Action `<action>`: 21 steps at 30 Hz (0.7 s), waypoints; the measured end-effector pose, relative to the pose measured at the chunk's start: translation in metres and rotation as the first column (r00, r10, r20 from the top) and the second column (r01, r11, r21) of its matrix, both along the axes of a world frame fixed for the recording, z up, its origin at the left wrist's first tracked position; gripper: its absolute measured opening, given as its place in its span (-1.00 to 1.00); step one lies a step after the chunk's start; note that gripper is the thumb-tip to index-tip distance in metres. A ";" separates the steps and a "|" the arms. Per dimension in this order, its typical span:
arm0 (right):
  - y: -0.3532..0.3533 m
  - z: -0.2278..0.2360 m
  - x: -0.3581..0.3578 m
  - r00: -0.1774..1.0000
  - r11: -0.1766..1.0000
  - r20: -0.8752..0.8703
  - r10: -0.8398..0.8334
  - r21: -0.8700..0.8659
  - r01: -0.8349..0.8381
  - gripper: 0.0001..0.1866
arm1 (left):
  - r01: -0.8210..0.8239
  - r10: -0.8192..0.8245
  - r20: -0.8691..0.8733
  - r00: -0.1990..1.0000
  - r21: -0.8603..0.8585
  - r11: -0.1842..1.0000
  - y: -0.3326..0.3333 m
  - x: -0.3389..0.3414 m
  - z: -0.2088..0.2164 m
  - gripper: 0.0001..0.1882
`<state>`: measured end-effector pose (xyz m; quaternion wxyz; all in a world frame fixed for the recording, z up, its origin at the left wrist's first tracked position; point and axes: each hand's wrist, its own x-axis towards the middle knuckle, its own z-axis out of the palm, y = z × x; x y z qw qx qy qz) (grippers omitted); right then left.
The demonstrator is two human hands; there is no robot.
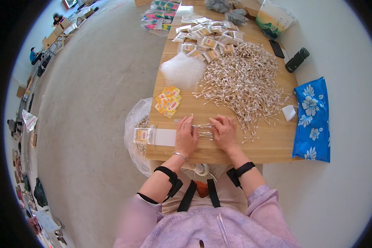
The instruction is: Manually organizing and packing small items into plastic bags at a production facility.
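A small row of white-tipped cotton swabs point(204, 131) lies crosswise between my two hands near the table's front edge. My left hand point(185, 135) is at their left ends, fingers bent together with swab ends in its grip. At the right ends, my right hand point(224, 132) is curled with thumb and fingers closed on them. A large heap of loose swabs point(246, 78) spreads just beyond my right hand. To the left of my left hand lies a white strip point(165, 137), with a filled clear packet of swabs point(143, 135) at its outer end.
Yellow printed cards point(168, 101) and clear empty bags point(182, 70) lie left of the heap. Filled packets point(208, 43) pile up behind. Along the right are a phone point(276, 48), a black bottle point(297, 60) and a blue flowered pouch point(312, 120). A plastic sack point(133, 120) hangs at the left edge.
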<state>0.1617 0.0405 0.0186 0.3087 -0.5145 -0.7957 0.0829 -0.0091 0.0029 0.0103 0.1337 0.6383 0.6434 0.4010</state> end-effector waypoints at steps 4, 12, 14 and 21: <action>0.004 -0.002 -0.002 0.999 0.998 0.022 0.047 -0.049 -0.046 -0.78 | 0.007 -0.007 0.016 1.000 0.005 1.000 0.000 0.000 0.002 -0.57; 0.004 -0.008 0.009 0.998 0.998 -0.061 0.034 -0.045 -0.036 -0.82 | 0.284 -0.282 -0.067 0.957 0.021 0.959 -0.002 0.000 0.011 -0.59; 0.008 -0.009 0.022 0.992 0.997 -0.108 0.060 -0.038 -0.065 -0.84 | 0.270 -0.270 -0.010 0.963 0.013 0.963 -0.003 0.000 0.010 -0.64; 0.008 0.000 0.027 0.991 0.995 -0.110 0.079 -0.045 -0.084 -0.86 | 0.258 -0.261 0.026 0.965 0.082 0.963 0.000 -0.001 0.003 -0.79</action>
